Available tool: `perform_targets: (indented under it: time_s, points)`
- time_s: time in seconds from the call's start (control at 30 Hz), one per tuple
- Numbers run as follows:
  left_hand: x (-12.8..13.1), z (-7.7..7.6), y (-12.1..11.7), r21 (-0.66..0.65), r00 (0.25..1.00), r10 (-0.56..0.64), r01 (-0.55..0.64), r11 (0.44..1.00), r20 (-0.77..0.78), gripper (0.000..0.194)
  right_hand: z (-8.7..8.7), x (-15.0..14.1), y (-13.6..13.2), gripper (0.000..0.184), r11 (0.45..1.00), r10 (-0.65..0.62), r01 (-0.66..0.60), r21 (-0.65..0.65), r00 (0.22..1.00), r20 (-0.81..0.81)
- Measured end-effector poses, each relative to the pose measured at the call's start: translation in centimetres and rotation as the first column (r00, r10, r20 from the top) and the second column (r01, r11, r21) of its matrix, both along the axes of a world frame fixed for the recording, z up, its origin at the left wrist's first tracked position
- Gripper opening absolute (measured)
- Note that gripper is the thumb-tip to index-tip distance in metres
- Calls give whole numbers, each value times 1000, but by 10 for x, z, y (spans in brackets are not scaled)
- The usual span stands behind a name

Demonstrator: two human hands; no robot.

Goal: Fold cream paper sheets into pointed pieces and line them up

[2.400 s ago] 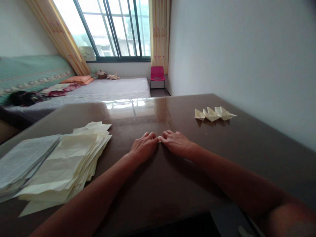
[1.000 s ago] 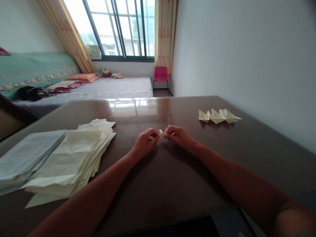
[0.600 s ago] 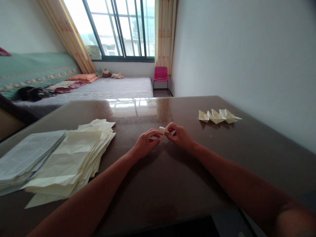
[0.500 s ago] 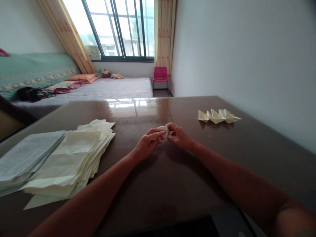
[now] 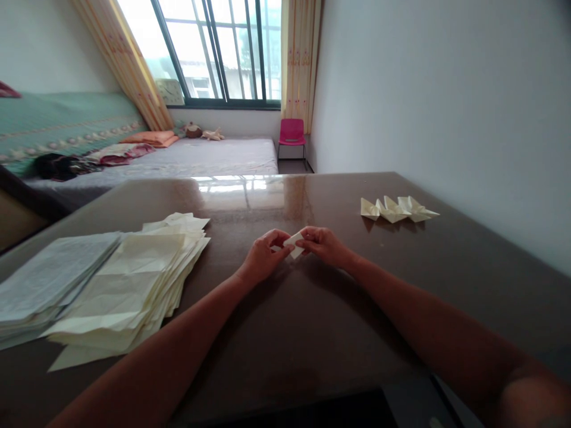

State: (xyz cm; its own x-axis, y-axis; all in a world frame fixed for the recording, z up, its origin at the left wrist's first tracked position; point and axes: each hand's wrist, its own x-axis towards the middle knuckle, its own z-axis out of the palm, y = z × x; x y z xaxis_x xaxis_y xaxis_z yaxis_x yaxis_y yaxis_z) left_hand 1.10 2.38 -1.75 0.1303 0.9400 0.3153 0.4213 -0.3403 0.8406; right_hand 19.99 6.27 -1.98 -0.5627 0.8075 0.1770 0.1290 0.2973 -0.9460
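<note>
Between my two hands, just above the brown table, is a small cream piece of folded paper point(image 5: 294, 242), tilted toward me. My left hand point(image 5: 266, 254) pinches its left side with thumb and fingers. My right hand point(image 5: 325, 245) grips the right side, the thumb lying on the near face. Several pointed folded paper shapes point(image 5: 392, 210) stand in a row on the table beyond my right hand. A loose pile of creased cream paper sheets point(image 5: 138, 267) lies to the left of my left forearm.
A stack of greyish printed sheets point(image 5: 53, 273) sits beside the cream pile. The glossy brown table point(image 5: 285, 333) reaches toward a bed point(image 5: 214, 156) and a pink chair point(image 5: 292, 134). A white wall point(image 5: 446, 89) runs along the right side. Something dark shows at the table's near edge.
The folded paper has turned between my hands and now slants. My left fingers, stretched over it before, have drawn back into a pinch. The right thumb has come onto its front face.
</note>
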Motion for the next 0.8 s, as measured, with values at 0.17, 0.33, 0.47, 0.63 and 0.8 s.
perform_targets:
  time_s: [0.17,0.33,0.47,0.63,0.8]
  points:
    - [-1,-1,3,-62,998,-21,25,998,53,26,-3,1,2,32,1000,25,-24,-18,1000,16]
    - [-3,2,4,-167,972,-77,115,979,221,34,6,2,3,37,993,59,-63,-102,997,-45]
    - [-4,1,3,-270,916,-122,238,933,383,43,7,3,2,38,994,39,-38,-101,999,7]
    - [-8,1,3,-272,859,-124,290,917,497,46,3,3,1,31,999,-30,32,-20,997,64]
    - [-10,1,2,-276,842,-178,356,893,509,50,3,2,1,29,995,-48,49,-84,999,15]
